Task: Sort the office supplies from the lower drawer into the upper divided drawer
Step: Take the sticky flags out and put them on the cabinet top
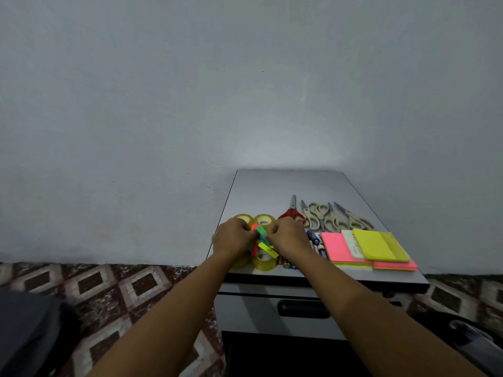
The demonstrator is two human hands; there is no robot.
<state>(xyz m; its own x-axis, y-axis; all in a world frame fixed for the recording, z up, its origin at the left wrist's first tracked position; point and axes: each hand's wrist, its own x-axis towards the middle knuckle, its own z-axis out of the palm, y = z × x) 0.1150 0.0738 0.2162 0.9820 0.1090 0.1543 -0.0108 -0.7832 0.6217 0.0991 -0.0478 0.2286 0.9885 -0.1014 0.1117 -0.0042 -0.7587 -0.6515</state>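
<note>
Neon paper strips [263,242] — green, pink, yellow — pinched between left hand [231,239], right hand [291,238]

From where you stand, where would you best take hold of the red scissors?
By the red handles, coming from the near side and above. The red scissors lie flat on the cabinet top, closed blades pointing away to the wall, handles toward the person. Beige scissors crowd the right, so a side approach looks tight.

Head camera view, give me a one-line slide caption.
Left hand and right hand pinch neon paper strips over tape rolls on a grey cabinet top, beside scissors and sticky-note pads.
</note>
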